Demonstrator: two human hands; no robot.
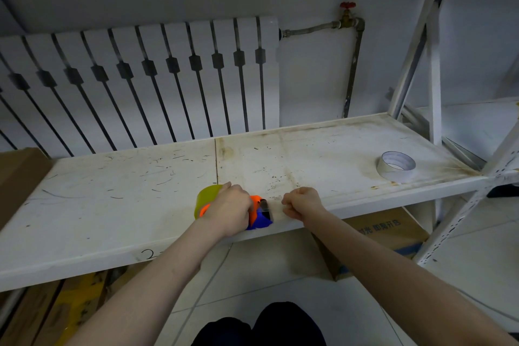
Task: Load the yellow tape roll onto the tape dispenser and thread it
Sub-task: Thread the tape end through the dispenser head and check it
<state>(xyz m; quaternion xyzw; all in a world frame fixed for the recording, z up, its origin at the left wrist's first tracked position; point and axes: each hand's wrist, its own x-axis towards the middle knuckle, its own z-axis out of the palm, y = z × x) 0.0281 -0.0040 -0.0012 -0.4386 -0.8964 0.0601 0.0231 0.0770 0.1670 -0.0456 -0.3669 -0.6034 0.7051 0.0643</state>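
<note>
An orange and blue tape dispenser (259, 215) rests on the white shelf (112, 199) near its front edge. The yellow tape roll (206, 198) sits on the dispenser's left side, partly hidden by my left hand (230, 209), which is closed over the dispenser's body. My right hand (302, 202) is just right of the dispenser, its fingers pinched on a thin clear strip of tape (276, 205) that stretches from the dispenser's front end.
A white tape roll (396, 166) lies at the shelf's right end beside the rack's upright. A cardboard box (16, 180) stands at the left edge. More boxes (387, 233) sit under the shelf. A radiator (140, 84) runs behind.
</note>
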